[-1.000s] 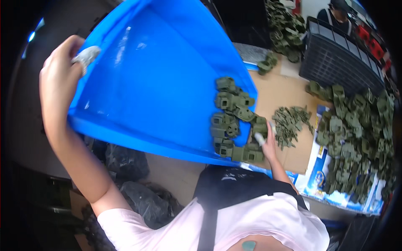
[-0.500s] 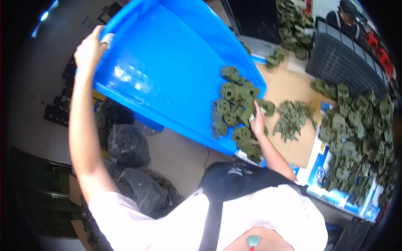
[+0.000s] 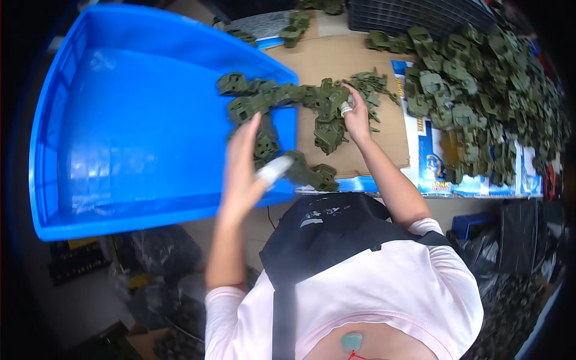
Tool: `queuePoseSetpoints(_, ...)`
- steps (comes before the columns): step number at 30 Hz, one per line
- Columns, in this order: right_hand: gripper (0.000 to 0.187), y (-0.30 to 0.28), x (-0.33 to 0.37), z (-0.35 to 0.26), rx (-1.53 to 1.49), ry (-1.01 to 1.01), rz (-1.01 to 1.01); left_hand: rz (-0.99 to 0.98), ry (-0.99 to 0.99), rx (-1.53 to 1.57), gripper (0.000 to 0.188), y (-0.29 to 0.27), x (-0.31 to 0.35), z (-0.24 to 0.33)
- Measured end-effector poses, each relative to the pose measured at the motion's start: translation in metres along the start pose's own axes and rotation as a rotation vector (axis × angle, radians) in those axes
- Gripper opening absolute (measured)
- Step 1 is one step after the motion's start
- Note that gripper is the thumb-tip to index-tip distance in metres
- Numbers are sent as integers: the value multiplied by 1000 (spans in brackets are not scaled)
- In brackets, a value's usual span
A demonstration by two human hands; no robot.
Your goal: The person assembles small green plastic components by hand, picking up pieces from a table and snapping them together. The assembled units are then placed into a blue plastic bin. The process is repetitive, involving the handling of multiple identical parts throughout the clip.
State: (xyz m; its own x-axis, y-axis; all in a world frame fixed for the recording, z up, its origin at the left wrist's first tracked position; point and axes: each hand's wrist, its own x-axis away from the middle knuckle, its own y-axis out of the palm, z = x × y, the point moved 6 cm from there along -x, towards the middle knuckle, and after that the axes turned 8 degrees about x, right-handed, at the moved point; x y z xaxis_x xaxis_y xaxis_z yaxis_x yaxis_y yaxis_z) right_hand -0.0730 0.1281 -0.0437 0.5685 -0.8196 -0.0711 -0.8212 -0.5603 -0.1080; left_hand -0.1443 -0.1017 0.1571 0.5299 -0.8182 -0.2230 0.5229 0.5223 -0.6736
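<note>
A large blue plastic bin [image 3: 150, 120] takes up the left side, its right end meeting a cardboard sheet [image 3: 384, 141]. Olive-green molded plastic parts [image 3: 258, 99] spread from that end of the bin onto the cardboard. Over them is my left hand [image 3: 242, 159], somewhat blurred, fingers stretched and thumb apart, with a white wrap on the thumb. On the cardboard, my right hand [image 3: 356, 117] has its thumb and fingers closed around an olive-green plastic part [image 3: 332, 99]. White wrapping shows on that hand too. Smaller green pieces [image 3: 369, 84] lie just beyond it.
A big heap of green parts [image 3: 462, 90] covers the right of the table, over blue-and-white printed sheeting [image 3: 429, 159]. Behind stands a dark plastic crate [image 3: 414, 18]. Dark plastic bags [image 3: 162, 252] lie on the floor below the bin.
The blue bin has come down from its steep tilt and lies flatter, further left. My left hand has left its far rim and moved right to the green parts. Those parts now reach onto the cardboard.
</note>
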Motion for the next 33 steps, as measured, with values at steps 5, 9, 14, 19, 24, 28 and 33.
queuePoseSetpoints(5, 70, -77, 43, -50, -312, 123, 256, 92, -74, 347, 123, 151, -11, -30)
queuePoseSetpoints(9, 74, -121, 98, 19, -659, 561, 175, 44, -112, 817, 104, 209, 11, -12)
queuePoseSetpoints(14, 96, -178, 109, -15, 421, -16, -211, -415, 59, 451, 80, 216, -25, 35)
queuePoseSetpoints(19, 97, -186, 105, -2, 300, 111, -429, -263, -195, 1023, 123, 248, -31, 34)
queuePoseSetpoints(24, 93, -175, 101, 26, 228, 107, -560, -285, -342, 958, 109, 292, 6, 29)
queuePoseSetpoints(28, 94, -208, 66, 29, 117, 267, -855, -218, -385, 971, 96, 275, 15, -22)
queuePoseSetpoints(33, 83, -230, 50, 74, 1448, 113, -582, -121, -903, 1859, 62, 251, 10, -61)
